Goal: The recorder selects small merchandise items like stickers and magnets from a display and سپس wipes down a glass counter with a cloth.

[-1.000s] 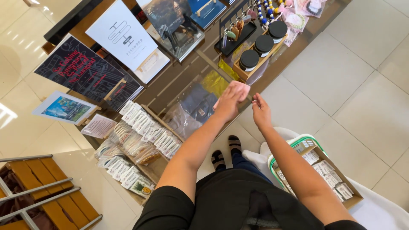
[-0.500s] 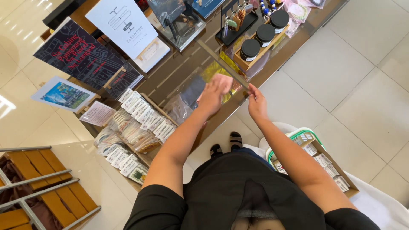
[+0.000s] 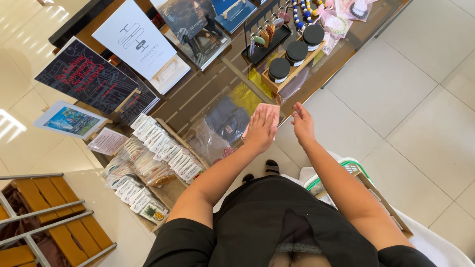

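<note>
My left hand [image 3: 260,131] presses a pink cloth [image 3: 269,112] flat against the glass top of a display counter [image 3: 208,89], near its front edge. The cloth shows past my fingertips. My right hand [image 3: 303,123] hovers just right of it at the counter's edge, fingers together and slightly spread, holding nothing. Under the glass lie clear-bagged dark garments [image 3: 225,121] and a yellow packet [image 3: 247,96].
A wooden tray with three black-lidded jars [image 3: 296,52] stands beyond my hands. Signs and framed cards [image 3: 133,42] lean at the left. A wooden box of packaged goods [image 3: 158,153] sits lower left. A green-rimmed basket [image 3: 346,170] is by my right leg. Wooden steps [image 3: 44,217] stand far left.
My left hand with the pink cloth has slid along the glass toward me and to the right. The right hand stayed beside it. The view shifted.
</note>
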